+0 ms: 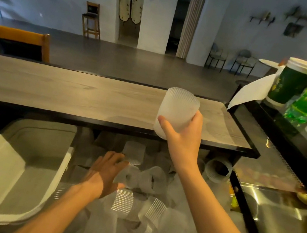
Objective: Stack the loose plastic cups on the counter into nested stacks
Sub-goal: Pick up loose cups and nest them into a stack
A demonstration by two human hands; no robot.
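The right hand (182, 140) grips a ribbed frosted cup (176, 113) right of centre in the frame, thumb on the near wall and fingers wrapped behind. The cup is held above the wooden counter (71, 91), mouth down and base up, its long axis tilted slightly to the right.

The left hand (106, 171) is lower and left of centre. Its fingers are spread and straight over the heap of loose cups (133, 205) filling the lower middle of the frame; whether they touch one yet cannot be told through the blur.

The nearest cup (134, 153) stands mouth down just beyond those fingertips — so the left hand is much the closer. The next nesting probably turns on bringing a picked cup up to the raised one with both axes in line.
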